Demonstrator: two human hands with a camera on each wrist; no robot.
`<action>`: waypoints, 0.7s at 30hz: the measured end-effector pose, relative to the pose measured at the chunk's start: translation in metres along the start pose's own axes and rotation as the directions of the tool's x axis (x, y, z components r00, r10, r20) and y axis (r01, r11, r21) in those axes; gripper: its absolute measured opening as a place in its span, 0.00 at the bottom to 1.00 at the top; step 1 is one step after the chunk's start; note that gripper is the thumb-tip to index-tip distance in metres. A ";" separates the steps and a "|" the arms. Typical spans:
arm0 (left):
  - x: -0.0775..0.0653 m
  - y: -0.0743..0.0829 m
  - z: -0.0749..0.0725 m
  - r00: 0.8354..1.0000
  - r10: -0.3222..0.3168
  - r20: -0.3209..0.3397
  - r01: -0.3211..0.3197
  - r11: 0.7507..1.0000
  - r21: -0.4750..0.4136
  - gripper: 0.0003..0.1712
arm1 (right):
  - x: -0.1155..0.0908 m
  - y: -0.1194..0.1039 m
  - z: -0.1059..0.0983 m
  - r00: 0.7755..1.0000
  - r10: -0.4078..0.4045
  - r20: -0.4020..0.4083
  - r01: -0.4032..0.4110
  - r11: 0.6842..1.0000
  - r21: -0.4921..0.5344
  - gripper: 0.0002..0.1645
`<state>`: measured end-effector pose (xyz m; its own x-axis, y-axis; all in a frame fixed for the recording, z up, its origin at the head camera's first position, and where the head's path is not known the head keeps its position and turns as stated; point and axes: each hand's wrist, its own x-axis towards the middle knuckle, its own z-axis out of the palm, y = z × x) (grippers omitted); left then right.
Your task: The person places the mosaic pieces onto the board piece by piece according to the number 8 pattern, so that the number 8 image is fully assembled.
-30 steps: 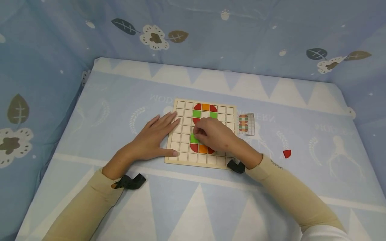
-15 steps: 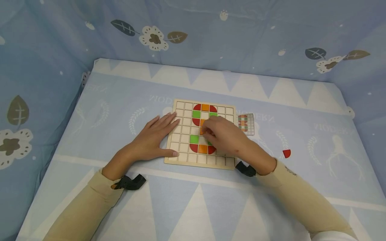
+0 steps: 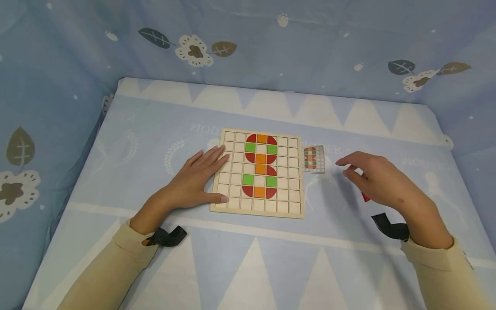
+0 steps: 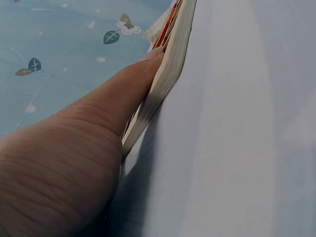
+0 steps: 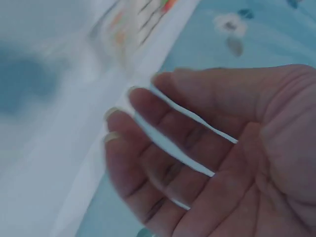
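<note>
A wooden grid board (image 3: 288, 196) lies flat on the table, with red quarter-circle pieces (image 3: 271, 171), green square pieces (image 3: 248, 180) and orange square pieces (image 3: 259, 192) set in its middle columns. My left hand (image 3: 193, 181) rests on the board's left edge, fingers spread. In the left wrist view its thumb (image 4: 133, 79) lies over the board's edge. To the right of the board, my right hand (image 3: 372, 176) hovers in the air with bent fingers that hold nothing. One loose red quarter-circle piece (image 3: 365, 197) lies below it, partly hidden by the hand.
A small pattern card (image 3: 320, 159), printed with a coloured grid, lies against the board's right side. Patterned blue cloth covers the table (image 3: 232, 267) and hangs as walls (image 3: 255, 56) behind and at the sides.
My right hand has left the board and moved right, to above the loose red piece. The pieces it covered on the board now show. My left hand stays in place.
</note>
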<state>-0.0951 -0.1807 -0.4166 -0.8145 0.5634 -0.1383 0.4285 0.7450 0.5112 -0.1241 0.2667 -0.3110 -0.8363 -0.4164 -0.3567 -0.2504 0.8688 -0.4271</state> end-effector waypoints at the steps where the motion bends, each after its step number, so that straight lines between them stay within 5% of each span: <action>1: 0.000 0.000 0.000 1.000 0.000 0.000 0.000 1.000 -0.001 0.66 | -0.004 0.008 0.001 1.000 0.023 0.011 -0.023 1.000 -0.010 0.21; 9: 0.000 0.000 0.001 1.000 -0.016 0.018 0.016 1.000 -0.002 0.66 | -0.029 0.055 0.024 0.993 0.108 0.040 -0.104 0.990 -0.099 0.22; 21: 0.001 0.001 0.001 1.000 -0.019 0.010 0.019 1.000 -0.004 0.66 | -0.038 0.064 0.042 0.994 0.104 -0.026 -0.107 0.982 -0.157 0.14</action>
<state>-0.0949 -0.1797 -0.4169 -0.8188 0.5523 -0.1564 0.4112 0.7544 0.5116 -0.0881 0.3267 -0.3597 -0.8704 -0.3164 -0.3773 -0.2329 0.9396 -0.2509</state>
